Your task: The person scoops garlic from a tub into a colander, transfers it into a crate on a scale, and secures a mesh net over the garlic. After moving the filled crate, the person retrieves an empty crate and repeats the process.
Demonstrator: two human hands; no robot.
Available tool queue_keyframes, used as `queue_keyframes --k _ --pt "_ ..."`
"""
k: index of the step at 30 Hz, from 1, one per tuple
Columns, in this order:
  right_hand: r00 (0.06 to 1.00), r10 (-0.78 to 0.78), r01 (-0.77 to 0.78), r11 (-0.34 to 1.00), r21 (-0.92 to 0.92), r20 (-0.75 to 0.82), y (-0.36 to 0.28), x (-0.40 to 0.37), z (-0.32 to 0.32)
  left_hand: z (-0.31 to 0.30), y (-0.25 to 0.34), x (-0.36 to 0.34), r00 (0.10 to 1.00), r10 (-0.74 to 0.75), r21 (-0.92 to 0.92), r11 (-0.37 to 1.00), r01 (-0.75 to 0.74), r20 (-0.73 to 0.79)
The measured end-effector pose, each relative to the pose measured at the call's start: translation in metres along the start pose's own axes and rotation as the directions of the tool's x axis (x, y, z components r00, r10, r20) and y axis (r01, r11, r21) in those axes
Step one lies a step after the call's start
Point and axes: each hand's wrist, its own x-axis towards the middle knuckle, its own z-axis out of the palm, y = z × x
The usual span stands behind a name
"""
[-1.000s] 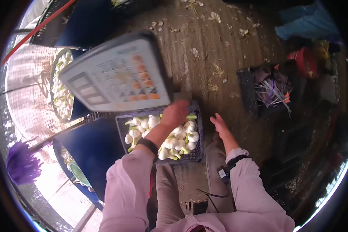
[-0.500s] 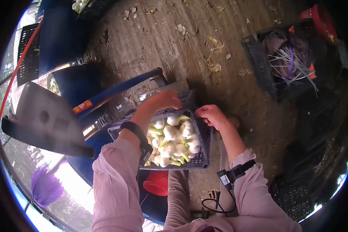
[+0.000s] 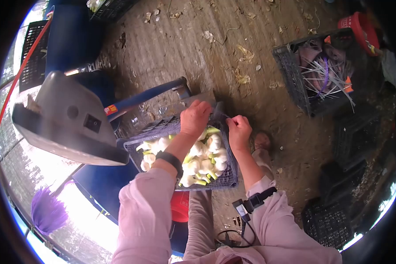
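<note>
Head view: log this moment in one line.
left hand: grip on crate far rim | right hand: grip on right rim | load: white bulbs, green stalks

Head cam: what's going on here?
A person in pink sleeves is bent over a dark mesh crate heaped with white bulbs that have green stems. The left hand and the right hand both grip the crate's far rim. A grey scale head, seen from behind, stands just to the left of the crate. A second crate, holding white and purple strips, stands apart on the dirt floor.
</note>
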Motion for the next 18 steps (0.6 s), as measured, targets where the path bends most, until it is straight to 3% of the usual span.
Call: queue_keyframes --k 1,3,4,6,7,9,10,11,12,13,14,15,16,17,18 --pt "1.000 -0.008 0.008 1.000 -0.002 0.002 0.000 -0.001 -0.002 0.001 -0.001 0.001 0.999 0.022 0.016 1.000 -0.022 -0.048" --pt "0.966 -0.223 0.226 0.974 0.004 -0.131 -0.017 -0.011 -0.016 -0.016 0.008 -0.012 0.997 0.061 -0.006 0.998 -0.062 -0.050" --pt "0.969 -0.217 0.218 0.976 -0.003 -0.117 -0.025 -0.022 -0.029 -0.026 0.015 -0.023 0.994 0.100 -0.029 0.994 -0.101 -0.041" --pt "0.860 -0.503 0.508 0.861 -0.034 0.088 -0.039 -0.052 -0.057 -0.047 0.014 -0.055 0.988 0.135 -0.002 0.991 -0.135 -0.073" --pt "0.835 -0.527 0.531 0.847 0.015 0.162 -0.038 -0.070 -0.065 -0.056 0.020 -0.072 0.976 0.183 0.034 0.983 -0.180 -0.115" --pt "0.917 -0.274 0.259 0.962 0.090 0.291 -0.020 -0.096 -0.081 -0.083 0.051 -0.097 0.957 0.193 0.335 0.935 -0.111 -0.219" --pt "0.913 -0.266 0.252 0.964 0.085 0.308 -0.007 -0.103 -0.090 -0.083 0.057 -0.129 0.968 0.067 0.207 0.978 -0.016 -0.242" --pt "0.972 0.002 -0.046 0.983 0.180 0.237 0.010 -0.105 -0.099 -0.076 0.064 -0.166 0.965 -0.060 0.076 0.994 0.082 -0.256" --pt "0.941 0.281 -0.327 0.902 0.283 0.189 0.029 -0.108 -0.107 -0.059 0.069 -0.213 0.947 -0.284 -0.202 0.947 0.252 -0.153" --pt "0.939 0.280 -0.328 0.906 0.270 0.199 0.051 -0.113 -0.110 -0.035 0.074 -0.251 0.887 -0.461 -0.444 0.794 0.415 0.005" --pt "0.841 0.389 -0.489 0.844 0.221 0.376 0.079 -0.120 -0.111 -0.015 0.085 -0.263 0.617 -0.742 -0.637 0.347 0.688 0.262" --pt "0.700 0.478 -0.630 0.764 0.142 0.531 0.111 -0.131 -0.108 0.006 0.093 -0.276 0.269 -0.778 -0.636 -0.207 0.744 0.568" --pt "0.669 0.486 -0.592 0.806 0.007 0.562 0.158 -0.146 -0.097 0.064 0.075 -0.321 0.273 -0.645 -0.642 -0.446 0.623 0.714" --pt "0.667 0.485 -0.586 0.810 -0.004 0.566 0.158 -0.145 -0.095 0.126 0.052 -0.362 0.314 -0.484 -0.576 -0.661 0.480 0.817" --pt "0.498 0.560 -0.765 0.644 0.030 0.662 0.154 -0.144 -0.089 0.163 0.044 -0.367 0.404 -0.546 -0.677 -0.637 0.370 0.734"
